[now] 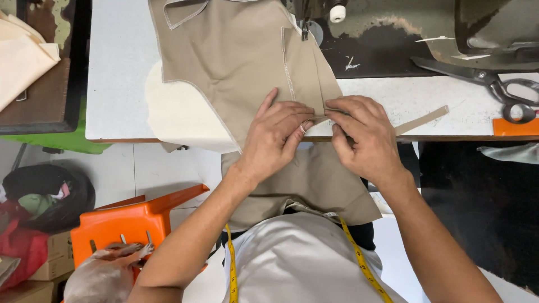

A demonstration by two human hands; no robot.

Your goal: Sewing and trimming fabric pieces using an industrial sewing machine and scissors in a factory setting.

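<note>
A tan garment piece (241,56) with pale stitching lies on the white sewing table (115,84) and hangs over its front edge toward my lap. My left hand (276,140) presses flat on the cloth near the edge, fingers pinching a fold. Beside it, my right hand (359,137) pinches the same fold together with a narrow tan strip (422,120) that runs off to the right. The two sets of fingertips almost touch. The sewing machine needle area (306,25) stands just behind the cloth.
Large scissors (494,84) lie at the right by an orange block (514,127). Cream fabric (179,115) sits under the garment. An orange plastic stool (126,221), a dark bag (48,193) and boxes are on the floor at left. A yellow tape measure (362,264) hangs round my neck.
</note>
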